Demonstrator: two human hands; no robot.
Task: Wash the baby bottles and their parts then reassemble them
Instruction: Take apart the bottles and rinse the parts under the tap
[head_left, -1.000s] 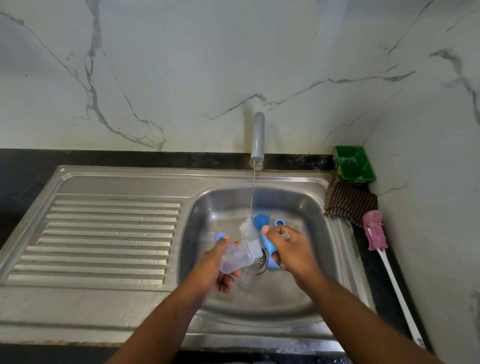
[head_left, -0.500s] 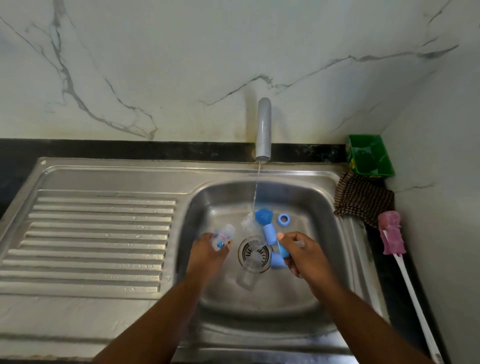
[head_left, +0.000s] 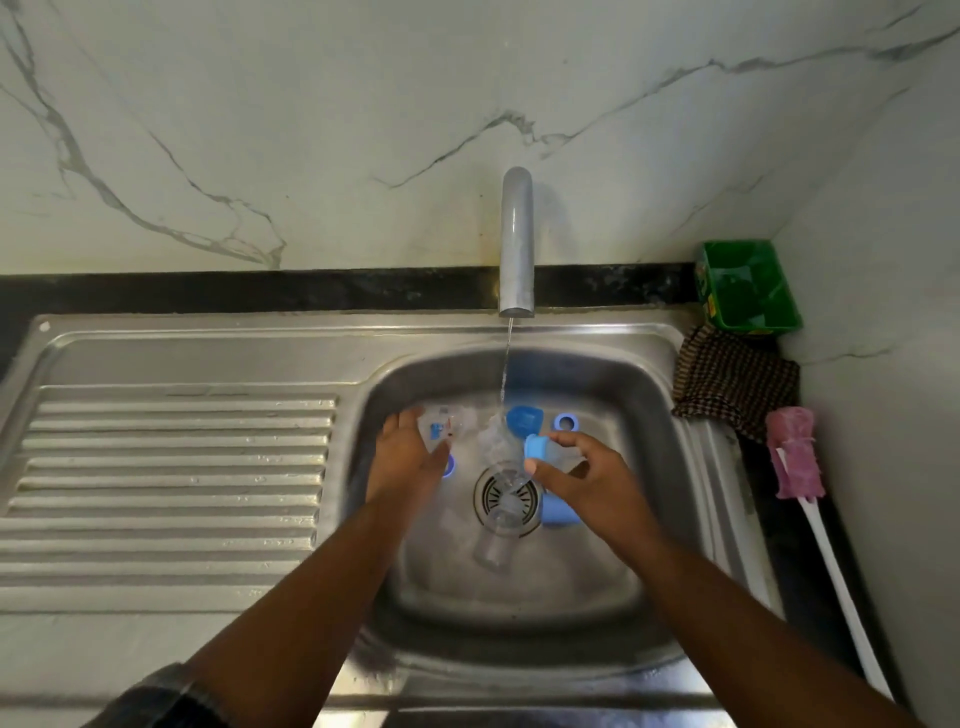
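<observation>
Both hands are low in the steel sink basin (head_left: 649, 415). My left hand (head_left: 408, 457) holds a clear baby bottle (head_left: 444, 423) with blue print at the basin's left side. My right hand (head_left: 587, 478) pinches a small blue part (head_left: 537, 448) beside the water stream (head_left: 505, 374). A blue cap (head_left: 524, 420) and a blue ring (head_left: 565, 422) lie at the back of the basin. Another clear bottle (head_left: 498, 540) lies over the drain (head_left: 506, 499), with a blue piece (head_left: 556, 512) under my right wrist. A second blue ring (head_left: 449, 465) peeks from beneath my left hand.
The tap (head_left: 517, 244) runs a thin stream. A ribbed drainboard (head_left: 171, 467) fills the left. At the right stand a green tub (head_left: 748, 286), a checked cloth (head_left: 732, 379) and a pink bottle brush (head_left: 795, 452) with a white handle along the wall.
My left hand has carried the clear bottle from the middle down to the basin's left side. My right hand has stayed near the stream with the blue part. The view has tilted downwards.
</observation>
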